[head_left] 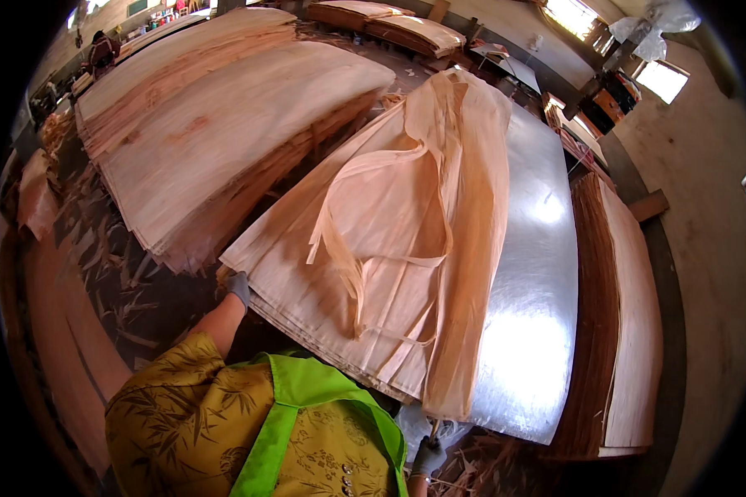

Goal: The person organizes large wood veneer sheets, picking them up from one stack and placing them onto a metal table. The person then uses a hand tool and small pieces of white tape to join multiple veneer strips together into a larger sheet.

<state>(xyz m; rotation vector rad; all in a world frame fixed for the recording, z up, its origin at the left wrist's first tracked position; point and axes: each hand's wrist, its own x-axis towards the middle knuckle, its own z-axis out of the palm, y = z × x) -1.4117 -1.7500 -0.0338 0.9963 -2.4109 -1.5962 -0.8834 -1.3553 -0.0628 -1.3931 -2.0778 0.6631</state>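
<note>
A stack of thin wood veneer sheets [298, 273] lies in front of me, with a loose, folded veneer piece [472, 248] along its right side. Curled veneer strips [336, 215] rest on top. My left hand [239, 287], in a grey glove, is closed at the near left corner of the sheets; its fingertips are partly hidden. Below the near end of the folded piece, my right hand [429, 458], also gloved, is closed around a thin object that sticks up toward the veneer edge. What that object is, I cannot make out.
Right of the veneer is a shiny metal tabletop [530, 331]. Beyond it stands another veneer stack [634, 331]. Large veneer stacks [249, 124] fill the left, with scraps [133, 290] on the floor. A person [104, 50] is at the far left.
</note>
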